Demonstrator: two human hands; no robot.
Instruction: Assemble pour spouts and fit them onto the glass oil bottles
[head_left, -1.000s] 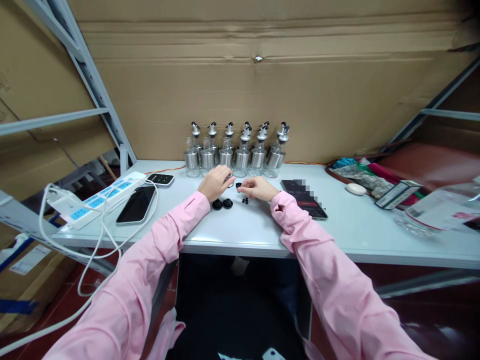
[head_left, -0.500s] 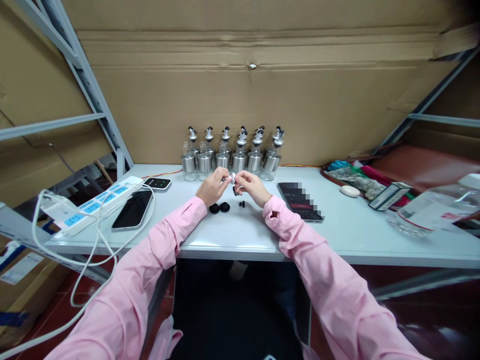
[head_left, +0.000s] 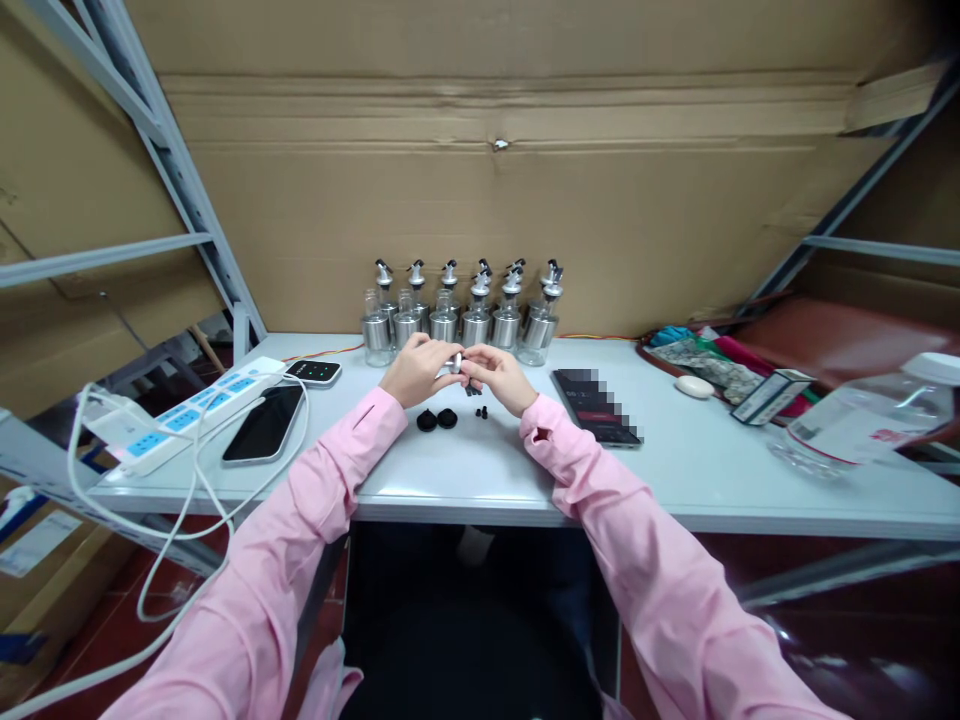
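My left hand [head_left: 421, 372] is closed around a silver pourer top [head_left: 454, 364] above the middle of the table. Close on its right, my right hand [head_left: 501, 379] pinches at the end of that piece; whatever lies between its fingertips is too small to make out. Some small black parts [head_left: 474, 391] show just below the right fingers. Two round black stoppers [head_left: 447, 418] rest on the table nearer to me, with tiny black bits [head_left: 481, 412] to their right. Behind the hands stand several glass bottles with steel sleeves [head_left: 476, 328], some topped with pourers and some bare-necked.
To the left lie a power strip [head_left: 202, 412] with white cables, a phone [head_left: 264, 424] and a small black-faced device [head_left: 313, 373]. Another phone [head_left: 596, 406] lies right of my hands. Farther right are a white oval object [head_left: 694, 387], a small box [head_left: 772, 397] and a plastic bottle [head_left: 862, 420].
My right hand has risen from the small black parts on the table and moved to the silver pourer top. My left hand has brought that top up, and the two hands now meet.
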